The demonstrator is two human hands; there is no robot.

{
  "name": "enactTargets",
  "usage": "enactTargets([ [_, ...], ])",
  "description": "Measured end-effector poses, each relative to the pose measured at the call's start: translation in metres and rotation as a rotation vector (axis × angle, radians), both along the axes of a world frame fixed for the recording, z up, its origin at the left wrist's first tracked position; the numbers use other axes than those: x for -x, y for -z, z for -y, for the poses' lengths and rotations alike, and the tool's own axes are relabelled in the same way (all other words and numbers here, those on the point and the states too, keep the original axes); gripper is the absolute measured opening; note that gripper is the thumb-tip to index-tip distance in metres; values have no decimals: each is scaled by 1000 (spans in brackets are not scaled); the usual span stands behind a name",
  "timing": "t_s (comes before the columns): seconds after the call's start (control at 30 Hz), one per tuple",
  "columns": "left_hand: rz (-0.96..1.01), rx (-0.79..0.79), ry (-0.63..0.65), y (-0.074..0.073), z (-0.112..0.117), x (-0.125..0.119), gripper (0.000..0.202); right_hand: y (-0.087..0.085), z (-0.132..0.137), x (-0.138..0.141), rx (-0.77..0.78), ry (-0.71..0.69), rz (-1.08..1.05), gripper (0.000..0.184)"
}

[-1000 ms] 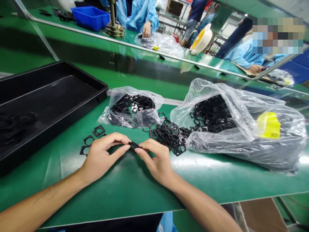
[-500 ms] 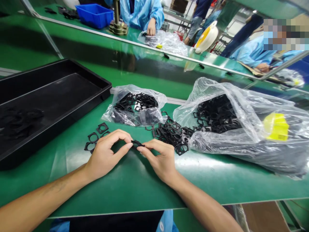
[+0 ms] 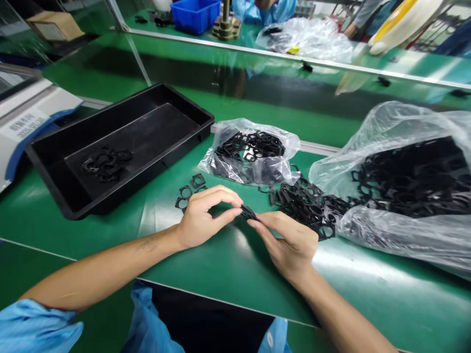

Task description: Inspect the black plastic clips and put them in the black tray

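Note:
Between my two hands a small black plastic part [image 3: 249,212] is held edge-on above the green table. My left hand [image 3: 208,215] pinches its left end between thumb and fingers. The other end is gripped by my right hand [image 3: 289,238] in the same way. Whether it is one piece or two pressed together cannot be made out. Several flat black frames [image 3: 185,191] with round holes lie just beyond my left hand. Past my right hand spreads a heap of similar black frames [image 3: 303,201].
A black tray [image 3: 184,142] at the left holds a small pile of black parts [image 3: 106,164]. Two clear plastic bags, a smaller bag [image 3: 270,172] and a larger bag [image 3: 397,235], contain more frames. Behind a low partition are a blue bin [image 3: 195,17] and a person in blue sleeves.
The camera view has swung left, so things appear farther right and more of the tray shows. Both hands keep hold of the black part, which now tilts more steeply.

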State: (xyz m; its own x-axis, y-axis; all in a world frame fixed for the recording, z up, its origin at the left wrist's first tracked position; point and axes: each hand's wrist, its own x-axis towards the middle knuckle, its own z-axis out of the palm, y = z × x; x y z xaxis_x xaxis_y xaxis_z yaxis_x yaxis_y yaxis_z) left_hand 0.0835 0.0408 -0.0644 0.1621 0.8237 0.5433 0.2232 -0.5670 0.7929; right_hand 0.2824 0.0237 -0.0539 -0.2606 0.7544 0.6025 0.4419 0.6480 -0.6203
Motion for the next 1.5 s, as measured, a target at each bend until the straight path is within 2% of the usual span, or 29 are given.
enactTargets([
  [0.3,161,349,136,1,-4,2,24,0,1,-1,63,6,17,7],
  [0.43,177,391,174,-1,-6,3,24,-1,-1,-1,65,10,27,9],
  [0.53,162,363,178,0,-6,4,17,-5,-2,1,150,4,-13,10],
  [0.67,107,343,160,3,-5,3,18,-9,-3,3,385,14,-104,17],
  [0.8,67,328,122,3,-6,4,17,-8,-9,2,795,-64,-363,29],
  [0.9,-71,78,73,1,-6,6,10,-6,-14,1,1063,-122,-573,35],
  [1.0,-141,-149,88,-1,-6,8,13,-5,-16,0,1202,-189,-606,41],
  [1.07,-120,-196,90,0,-7,8,13,-5,-15,1,1133,-170,-522,45],
  [1.13,-86,-187,57,1,-9,7,11,-6,-13,0,913,-73,-415,38],
  [1.2,-59,-159,20,2,-11,7,9,-7,-10,0,659,-3,-323,20],
  [1.23,-52,-146,12,3,-11,6,8,-7,-9,-1,551,-2,-278,15],
  [1.33,-30,-135,19,4,-11,5,8,-8,-7,-1,299,-51,-121,17],
  [1.4,-13,-139,29,4,-10,4,8,-7,-7,0,177,-56,-45,16],
  [1.5,3,-143,44,4,-9,3,8,-4,-6,0,111,-47,-18,15],
])
